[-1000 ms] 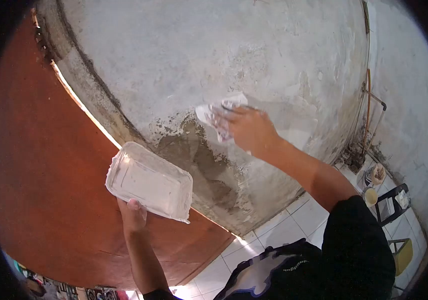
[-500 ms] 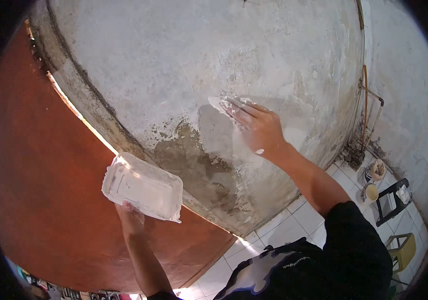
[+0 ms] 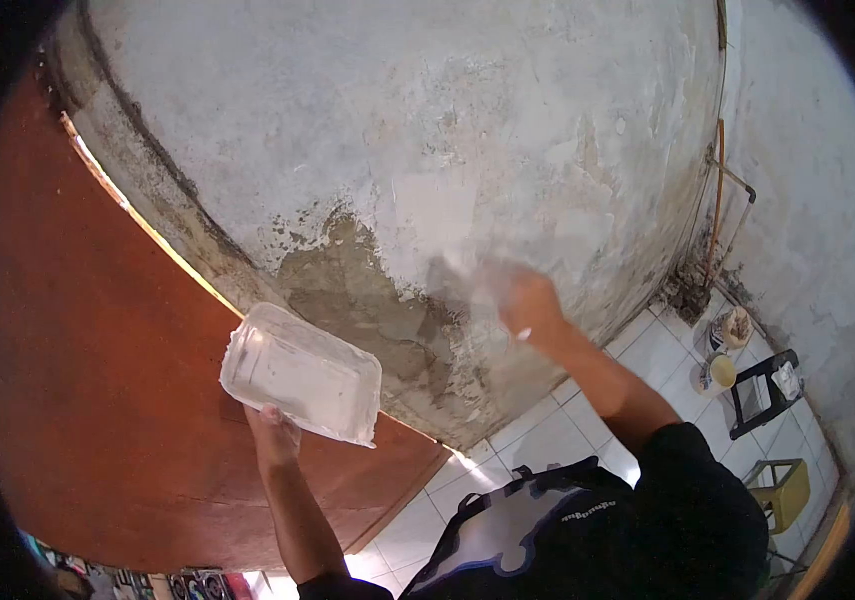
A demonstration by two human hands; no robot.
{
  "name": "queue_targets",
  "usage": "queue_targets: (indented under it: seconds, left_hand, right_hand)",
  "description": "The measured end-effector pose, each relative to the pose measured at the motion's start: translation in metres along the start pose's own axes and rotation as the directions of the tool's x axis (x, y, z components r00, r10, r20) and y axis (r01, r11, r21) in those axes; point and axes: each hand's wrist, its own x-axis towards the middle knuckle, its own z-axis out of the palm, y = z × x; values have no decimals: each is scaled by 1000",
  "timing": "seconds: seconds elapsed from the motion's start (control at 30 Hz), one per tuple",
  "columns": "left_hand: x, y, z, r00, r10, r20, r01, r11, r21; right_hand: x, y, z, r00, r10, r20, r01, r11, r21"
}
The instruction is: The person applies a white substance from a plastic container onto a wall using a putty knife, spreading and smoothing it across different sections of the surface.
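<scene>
My left hand (image 3: 273, 432) grips the near edge of a white plastic tray (image 3: 303, 373) smeared with white paste, held out in front of the door. My right hand (image 3: 523, 300) is blurred with motion and pressed against the grey patchy wall (image 3: 398, 120), low down beside a bare brown patch of plaster (image 3: 358, 290). A pale flat scraper (image 3: 458, 275) shows as a smear at its fingertips. Fresh whitish paste (image 3: 438, 215) covers the wall just above the hand.
A red-brown door (image 3: 98, 350) fills the left side. White floor tiles (image 3: 568, 430) run along the wall's foot. At the right stand a copper pipe (image 3: 716, 190), two small pots (image 3: 718, 372), a black stool (image 3: 763, 395) and a yellow stool (image 3: 783, 490).
My right hand has swept down the wall from the upper patch to the lower edge, leaving a white streak. The tray has shifted only slightly.
</scene>
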Motion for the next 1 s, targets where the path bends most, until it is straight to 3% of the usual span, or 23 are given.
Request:
queue_targets:
  seconds: [0.07, 0.17, 0.23, 0.27, 0.33, 0.47, 0.53, 0.67, 0.73, 0.77, 0.83, 0.87, 0.93, 1.0]
  left_hand:
    - [-1, -3, 6, 1000, 6, 10, -6, 1000, -2]
    - [-1, -14, 6, 1000, -6, 13, 6, 1000, -8]
    - [-3, -21, 5, 1000, -19, 13, 19, 1000, -9]
    - [-6, -24, 6, 999, -32, 17, 32, 999, -9]
    - [-7, -27, 11, 999, -44, 23, 45, 999, -8]
    - [-8, -37, 18, 998, -51, 26, 52, 999, -12]
    - [-8, -40, 20, 997, -67, 35, 67, 998, -1]
    - [-9, -44, 36, 997, -66, 51, 69, 996, -63]
    - [-10, -45, 39, 997, -37, 73, 43, 996, -75]
    - [-13, -46, 36, 994, -40, 100, 46, 997, -61]
    - [-13, -53, 29, 991, -34, 129, 41, 998, -51]
    - [-14, -58, 21, 992, -48, 120, 56, 997, -62]
    - [-20, -62, 13, 991, -72, 113, 80, 995, -68]
    - [-22, -61, 8, 992, -108, 68, 113, 991, -66]
  right_hand:
    - [35, 4, -35, 927, 216, -308, -124, 948, 292]
    - [90, -2, -84, 897, 299, -326, -225, 943, 245]
    - [114, -4, -82, 882, 29, -470, 34, 992, 125]
    - [115, -8, -77, 880, 33, -474, 29, 992, 124]
    - [105, -21, -61, 918, -189, -348, 161, 981, -108]
    - [56, -39, -19, 955, -255, -154, 254, 967, -27]
    - [33, -29, 2, 943, -331, -18, 321, 927, -195]
    - [-8, 0, 22, 929, -355, 108, 370, 909, -190]
    - [-20, 17, 21, 915, -318, 247, 331, 944, -10]
    - [-24, 22, 18, 918, -315, 241, 328, 945, -14]
    - [-26, 28, 11, 994, -64, 91, 56, 994, 92]
    - [-22, 31, 10, 994, -61, 91, 53, 994, 90]
    - [0, 27, -5, 984, -19, -178, 49, 984, 169]
    - [29, 4, -41, 974, -64, -219, 93, 988, 123]
